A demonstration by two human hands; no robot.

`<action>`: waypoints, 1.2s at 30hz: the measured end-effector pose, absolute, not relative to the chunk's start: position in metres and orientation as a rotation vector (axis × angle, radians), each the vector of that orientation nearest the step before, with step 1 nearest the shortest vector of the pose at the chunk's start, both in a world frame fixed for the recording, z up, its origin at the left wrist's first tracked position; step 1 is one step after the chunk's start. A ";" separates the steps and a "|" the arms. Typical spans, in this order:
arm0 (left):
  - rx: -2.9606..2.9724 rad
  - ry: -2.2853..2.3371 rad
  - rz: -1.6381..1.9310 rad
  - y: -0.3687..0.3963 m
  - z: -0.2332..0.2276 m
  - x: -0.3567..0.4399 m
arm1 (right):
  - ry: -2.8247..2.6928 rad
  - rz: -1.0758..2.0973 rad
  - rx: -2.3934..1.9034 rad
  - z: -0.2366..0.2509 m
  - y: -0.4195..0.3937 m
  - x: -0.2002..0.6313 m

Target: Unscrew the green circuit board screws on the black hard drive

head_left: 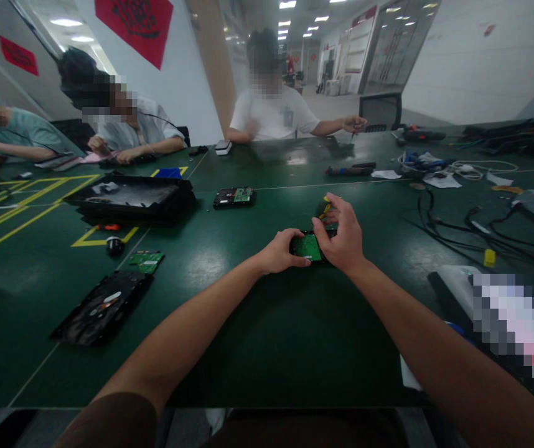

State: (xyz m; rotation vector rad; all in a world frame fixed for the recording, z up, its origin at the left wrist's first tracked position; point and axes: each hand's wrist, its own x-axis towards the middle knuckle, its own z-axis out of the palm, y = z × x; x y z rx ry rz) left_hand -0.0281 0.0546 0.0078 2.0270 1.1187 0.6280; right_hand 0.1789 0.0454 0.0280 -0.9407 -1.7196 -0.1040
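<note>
both on the same hard drive (311,246), green circuit board facing up, flat on the dark green bench (229,298) near the middle. left hand (280,251) curled round its near left edge, right hand (339,236) clamped over the far right side, fingers bent. second drive (234,197) further back, loose green board (146,260) off left, cables (458,224) right

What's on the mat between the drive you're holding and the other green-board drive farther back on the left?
Head view: only bare dark green mat lies between the held hard drive and the far black drive with green board.
</note>
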 end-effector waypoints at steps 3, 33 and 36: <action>2.006 1.132 0.628 0.055 0.007 -0.028 | -1.726 -0.096 -0.940 0.028 0.045 0.178; 2.047 1.122 0.631 0.054 0.010 -0.028 | -1.734 -0.064 -0.951 0.027 0.046 0.179; 2.039 1.128 0.626 0.054 0.010 -0.028 | -1.738 -0.051 -0.966 0.027 0.046 0.179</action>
